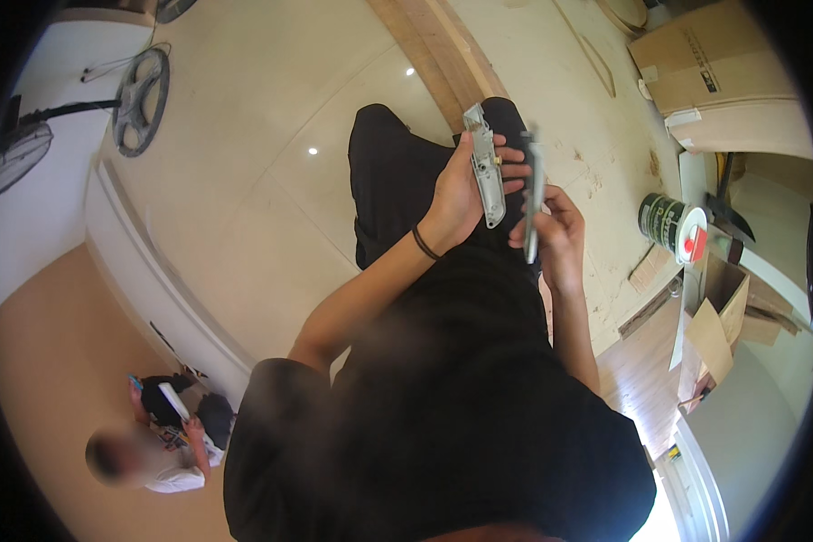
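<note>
The left grip (461, 191) clasps an elongated grey metal casing (488, 179); the right grip (558, 237) pinches a slender silver-grey metal piece (536, 194).

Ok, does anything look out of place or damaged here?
Brown smudges mark the pale floor near the cardboard box, perhaps dirt or a spill. The silver casing in the left hand lies open, a separate blurred silver piece in the right hand; no damage is clear.
</note>
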### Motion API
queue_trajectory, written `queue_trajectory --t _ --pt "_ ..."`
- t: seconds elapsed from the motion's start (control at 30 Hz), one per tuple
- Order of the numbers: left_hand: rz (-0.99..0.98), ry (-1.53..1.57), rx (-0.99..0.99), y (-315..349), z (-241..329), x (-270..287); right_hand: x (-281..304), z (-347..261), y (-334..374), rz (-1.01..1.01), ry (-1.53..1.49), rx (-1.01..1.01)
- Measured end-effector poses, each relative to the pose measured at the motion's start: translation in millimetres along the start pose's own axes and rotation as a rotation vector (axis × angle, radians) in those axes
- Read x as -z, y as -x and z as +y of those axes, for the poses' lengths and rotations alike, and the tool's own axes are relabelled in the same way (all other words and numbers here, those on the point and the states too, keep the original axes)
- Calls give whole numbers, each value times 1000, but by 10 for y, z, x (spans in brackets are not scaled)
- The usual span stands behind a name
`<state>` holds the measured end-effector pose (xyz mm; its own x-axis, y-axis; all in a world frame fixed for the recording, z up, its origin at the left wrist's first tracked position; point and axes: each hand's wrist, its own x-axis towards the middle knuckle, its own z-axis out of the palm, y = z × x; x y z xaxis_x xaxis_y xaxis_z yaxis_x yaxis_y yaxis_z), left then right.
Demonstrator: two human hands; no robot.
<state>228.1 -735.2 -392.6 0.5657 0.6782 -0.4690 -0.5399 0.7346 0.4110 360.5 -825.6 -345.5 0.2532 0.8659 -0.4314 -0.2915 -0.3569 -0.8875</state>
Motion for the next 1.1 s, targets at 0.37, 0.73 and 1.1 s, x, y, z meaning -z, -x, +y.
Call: queue_trajectory --t 0.37,0.73,1.1 --pt "164 -65 -76 444 224 770 100 1112 -1954 -263 -174 -301" --pt "400 -67 -317 -64 1349 1023 -1158 3072 -3137 -86 1089 -19" --pt "294 62 -259 -574 1726 869 -1276 3113 -3246 -266 1291 24"
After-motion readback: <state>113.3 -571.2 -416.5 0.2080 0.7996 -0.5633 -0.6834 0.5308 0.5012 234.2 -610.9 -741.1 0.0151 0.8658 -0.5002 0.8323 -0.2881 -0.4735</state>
